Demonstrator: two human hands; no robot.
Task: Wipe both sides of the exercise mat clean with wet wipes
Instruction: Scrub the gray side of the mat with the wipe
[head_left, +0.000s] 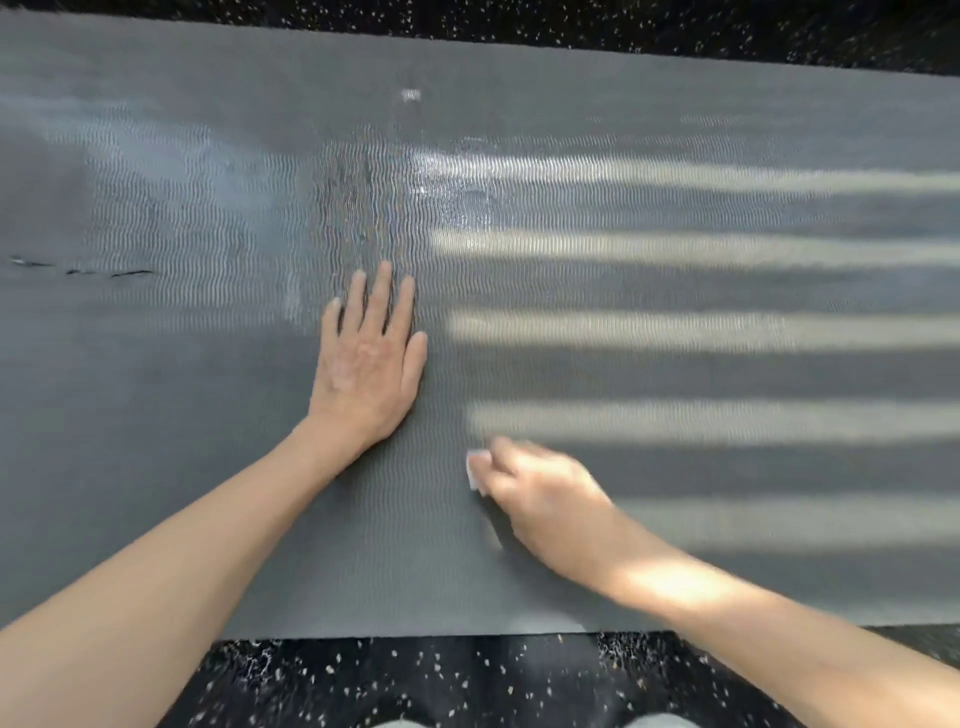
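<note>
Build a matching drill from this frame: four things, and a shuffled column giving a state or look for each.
Things
1. left hand
2. right hand
3. wet wipe
4. exercise mat

States
a. white, peeking out past fingertips
b. flat, palm down, fingers straight
c. grey, ribbed, crossed by sunlight stripes
d. fingers curled, motion-blurred

Pairs: 1-b, 2-d, 3-a, 4-c
</note>
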